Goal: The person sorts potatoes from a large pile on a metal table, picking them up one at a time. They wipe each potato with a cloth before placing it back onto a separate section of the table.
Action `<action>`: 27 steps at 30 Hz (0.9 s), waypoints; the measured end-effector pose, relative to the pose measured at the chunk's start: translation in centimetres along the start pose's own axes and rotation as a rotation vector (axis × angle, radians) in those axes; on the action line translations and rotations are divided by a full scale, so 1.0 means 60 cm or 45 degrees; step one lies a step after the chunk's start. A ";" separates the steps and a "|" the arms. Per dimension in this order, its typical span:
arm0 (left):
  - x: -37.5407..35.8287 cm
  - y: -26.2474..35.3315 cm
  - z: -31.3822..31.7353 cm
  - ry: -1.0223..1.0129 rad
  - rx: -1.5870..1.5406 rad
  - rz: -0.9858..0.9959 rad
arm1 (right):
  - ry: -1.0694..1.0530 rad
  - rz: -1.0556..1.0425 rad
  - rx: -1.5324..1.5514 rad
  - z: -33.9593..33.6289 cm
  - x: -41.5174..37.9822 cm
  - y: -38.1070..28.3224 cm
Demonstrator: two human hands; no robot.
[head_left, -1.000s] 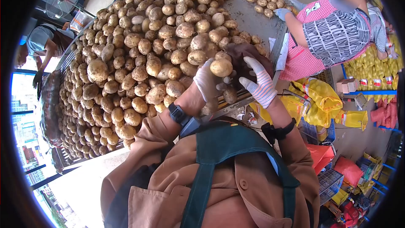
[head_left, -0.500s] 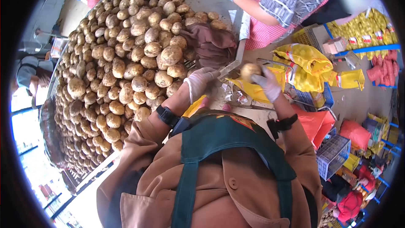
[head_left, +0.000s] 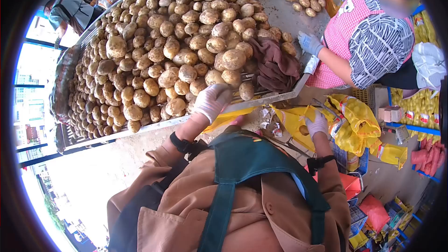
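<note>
A large heap of brown, soil-marked potatoes [head_left: 158, 60] covers the slatted metal table [head_left: 100, 138]. My left hand [head_left: 213, 102], in a pale glove with stained fingertips, is at the heap's near edge with its fingers curled. Whatever it may hold is hidden. Beside its fingertips lies a loose potato [head_left: 246, 90]. My right hand [head_left: 317, 125], also gloved, is over the opening of a yellow mesh bag [head_left: 291, 122]. Its fingers are closed round a potato [head_left: 304, 130], which is partly covered. A crumpled dark brown cloth [head_left: 275, 63] rests at the table's right corner.
Across the table a co-worker in a pink checked apron [head_left: 343, 28] has gloved hands at the tabletop. Filled yellow mesh bags [head_left: 357, 121] stand at right beside a blue crate [head_left: 345, 156]. Red bags [head_left: 428, 156] sit farther right. Another person [head_left: 72, 14] stands at the far left.
My right hand has lowered the potato into the yellow bag's opening. My left hand has moved from the table's corner rail to the heap's edge. The view has shifted, showing more of the co-worker.
</note>
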State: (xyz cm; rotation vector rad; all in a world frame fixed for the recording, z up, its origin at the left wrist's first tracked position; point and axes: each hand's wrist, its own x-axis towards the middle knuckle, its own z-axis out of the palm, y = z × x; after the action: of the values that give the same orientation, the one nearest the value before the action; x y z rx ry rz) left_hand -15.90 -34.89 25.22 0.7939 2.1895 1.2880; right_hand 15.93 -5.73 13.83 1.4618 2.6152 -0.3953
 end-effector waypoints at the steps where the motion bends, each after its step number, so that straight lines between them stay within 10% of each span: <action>1: -0.002 -0.007 -0.010 0.054 0.022 0.008 | 0.053 -0.175 0.301 -0.019 0.023 -0.032; 6: 0.000 -0.027 -0.058 0.365 0.045 0.018 | 0.309 -0.658 0.907 -0.100 0.139 -0.247; 11: -0.002 -0.025 -0.122 0.408 0.392 0.157 | 0.432 -0.570 0.173 -0.084 0.215 -0.348; 13: -0.006 -0.005 -0.140 0.309 0.461 0.102 | -0.107 -0.406 0.002 -0.115 0.238 -0.366; 19: 0.028 -0.014 -0.134 0.125 0.859 0.408 | 0.200 0.116 1.780 -0.196 0.264 -0.363; 27: 0.116 -0.006 -0.058 -0.424 1.609 0.292 | 0.215 0.243 2.233 -0.274 0.203 -0.386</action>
State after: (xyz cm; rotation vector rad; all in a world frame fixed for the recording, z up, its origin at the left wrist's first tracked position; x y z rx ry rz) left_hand -23.29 -32.39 25.71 1.5616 2.4898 -0.3501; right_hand -9.82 -2.68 30.67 1.8448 1.7493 -3.0003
